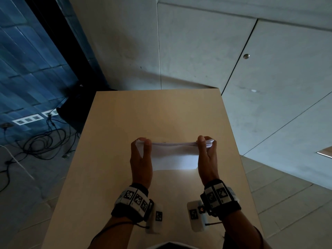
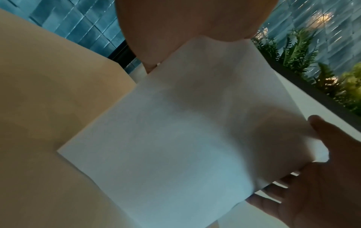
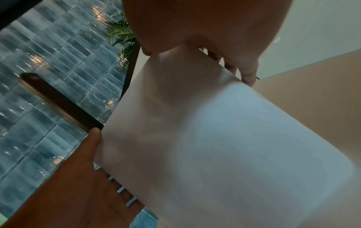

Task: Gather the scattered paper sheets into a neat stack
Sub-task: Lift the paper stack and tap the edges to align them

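A stack of white paper sheets (image 1: 174, 157) stands upright on its long edge near the middle of the light wooden table (image 1: 125, 114). My left hand (image 1: 142, 141) grips the stack's left end, thumb on the near face and fingers behind. My right hand (image 1: 206, 141) grips the right end the same way. The top edges of the sheets (image 1: 172, 144) look roughly level, with a few corners fanned at the right. In the left wrist view the paper (image 2: 185, 138) fills the middle, with the right hand (image 2: 322, 177) at its far end. The right wrist view shows the paper (image 3: 215, 146) and the left hand (image 3: 78, 177).
No loose sheets lie on the visible table top. Left of the table, black cables (image 1: 45, 141) and a white socket strip (image 1: 28, 120) lie on the floor. Grey concrete panels (image 1: 197, 51) stand behind the table's far edge. Green plants (image 2: 302, 50) show in the left wrist view.
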### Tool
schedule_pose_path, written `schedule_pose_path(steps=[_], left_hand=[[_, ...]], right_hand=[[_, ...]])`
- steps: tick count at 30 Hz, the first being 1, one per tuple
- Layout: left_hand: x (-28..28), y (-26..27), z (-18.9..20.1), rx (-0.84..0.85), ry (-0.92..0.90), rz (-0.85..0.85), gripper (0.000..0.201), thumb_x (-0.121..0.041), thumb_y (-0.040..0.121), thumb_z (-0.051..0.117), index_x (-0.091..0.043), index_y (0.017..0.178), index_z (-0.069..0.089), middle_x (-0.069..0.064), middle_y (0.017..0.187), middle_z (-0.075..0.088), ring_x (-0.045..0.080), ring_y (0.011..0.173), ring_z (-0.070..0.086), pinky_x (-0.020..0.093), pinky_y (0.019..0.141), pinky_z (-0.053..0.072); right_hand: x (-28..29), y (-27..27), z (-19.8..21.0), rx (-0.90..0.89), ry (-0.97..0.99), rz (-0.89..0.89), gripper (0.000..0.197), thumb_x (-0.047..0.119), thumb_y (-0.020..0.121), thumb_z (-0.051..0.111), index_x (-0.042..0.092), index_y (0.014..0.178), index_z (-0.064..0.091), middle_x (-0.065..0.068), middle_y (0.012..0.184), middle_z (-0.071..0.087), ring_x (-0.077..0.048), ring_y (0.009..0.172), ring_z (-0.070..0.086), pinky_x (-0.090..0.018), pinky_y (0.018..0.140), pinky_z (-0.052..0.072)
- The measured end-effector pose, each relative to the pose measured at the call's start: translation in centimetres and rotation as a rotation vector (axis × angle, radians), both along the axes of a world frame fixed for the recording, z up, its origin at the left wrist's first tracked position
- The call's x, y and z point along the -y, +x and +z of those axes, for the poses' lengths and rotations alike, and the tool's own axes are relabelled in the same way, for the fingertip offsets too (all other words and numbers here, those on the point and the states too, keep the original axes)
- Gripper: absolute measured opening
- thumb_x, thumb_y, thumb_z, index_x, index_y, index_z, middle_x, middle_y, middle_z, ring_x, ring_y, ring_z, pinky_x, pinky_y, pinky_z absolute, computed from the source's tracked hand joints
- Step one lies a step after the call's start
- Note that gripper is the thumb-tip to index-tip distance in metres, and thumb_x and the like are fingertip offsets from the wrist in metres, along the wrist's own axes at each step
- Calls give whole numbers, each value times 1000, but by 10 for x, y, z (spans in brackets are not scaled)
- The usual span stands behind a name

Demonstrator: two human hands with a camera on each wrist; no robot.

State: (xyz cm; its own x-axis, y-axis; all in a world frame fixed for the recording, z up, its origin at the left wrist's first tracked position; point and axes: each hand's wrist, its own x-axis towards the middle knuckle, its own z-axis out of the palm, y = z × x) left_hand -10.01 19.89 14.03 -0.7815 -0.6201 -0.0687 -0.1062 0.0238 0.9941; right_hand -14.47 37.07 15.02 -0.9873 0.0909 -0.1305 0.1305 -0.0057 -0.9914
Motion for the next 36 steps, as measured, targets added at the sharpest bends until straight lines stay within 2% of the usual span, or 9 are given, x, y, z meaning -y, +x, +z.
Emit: schedule_pose_path(steps=[4, 8, 16, 18, 22, 25, 30, 33, 36], left_hand=[[-6, -7, 8, 18, 5, 65, 32, -53, 90, 43, -26, 104, 53, -13, 94, 58, 5, 86, 56, 26, 73, 46], [-2, -13, 5, 48, 57, 106, 31, -48, 94, 41, -23, 100, 57, -5, 93, 60, 23, 91, 58, 37, 79, 49], [-1, -14, 1, 11, 116, 77, 30, -42, 92, 37, -20, 92, 58, -1, 87, 60, 21, 82, 57, 44, 76, 48], [1, -10, 0, -17, 94, 39, 32, -43, 94, 34, -20, 99, 56, -2, 91, 58, 21, 86, 57, 45, 79, 49], [9, 5, -13, -47, 38, -107, 42, -40, 92, 40, -20, 128, 46, -2, 114, 58, 8, 101, 59, 22, 83, 52], [12, 16, -26, 8, -14, -154, 50, -32, 88, 52, -18, 134, 43, 4, 127, 58, 15, 116, 57, 30, 95, 50], [20, 19, -30, 120, -156, -166, 26, -24, 93, 56, -23, 119, 56, -1, 111, 64, 17, 107, 61, 32, 91, 51], [25, 16, -21, 112, -313, -222, 19, -22, 92, 57, -16, 109, 64, -8, 94, 67, 11, 92, 65, 14, 74, 48], [23, 8, -9, 71, -480, -271, 15, -25, 92, 57, -12, 95, 65, -1, 82, 69, 14, 76, 64, 25, 63, 49]], right_hand=[[7, -6, 6, -10, 1, -45, 32, 44, 96, 47, 15, 109, 50, 6, 90, 58, -6, 79, 55, -13, 67, 44], [9, -8, 6, -8, -10, -41, 28, 42, 95, 52, 16, 105, 50, 8, 89, 58, 5, 74, 55, -23, 71, 41], [10, -5, 4, -23, -10, -109, 20, 44, 93, 54, 25, 98, 54, 7, 90, 62, 3, 75, 57, -22, 72, 44], [10, -5, 4, -49, 0, -135, 18, 44, 94, 53, 26, 97, 54, 10, 89, 62, 3, 75, 57, -19, 71, 44], [9, -4, 2, -63, 36, -135, 15, 45, 94, 52, 29, 94, 53, 9, 87, 62, 1, 77, 58, -14, 70, 44], [9, -6, 2, -45, 57, -154, 18, 46, 94, 52, 28, 96, 54, 9, 87, 61, -4, 78, 57, -23, 73, 43], [2, -8, 15, -104, 201, -125, 40, 50, 87, 58, 23, 116, 52, 1, 118, 53, -14, 110, 54, -36, 98, 46], [-5, -14, 37, -350, 501, -53, 52, 43, 85, 65, 18, 128, 50, 1, 132, 45, -18, 131, 42, -44, 111, 37], [-2, -15, 61, -543, 853, 222, 54, 50, 82, 63, 23, 128, 55, 1, 140, 51, -22, 147, 29, -57, 121, 15]])
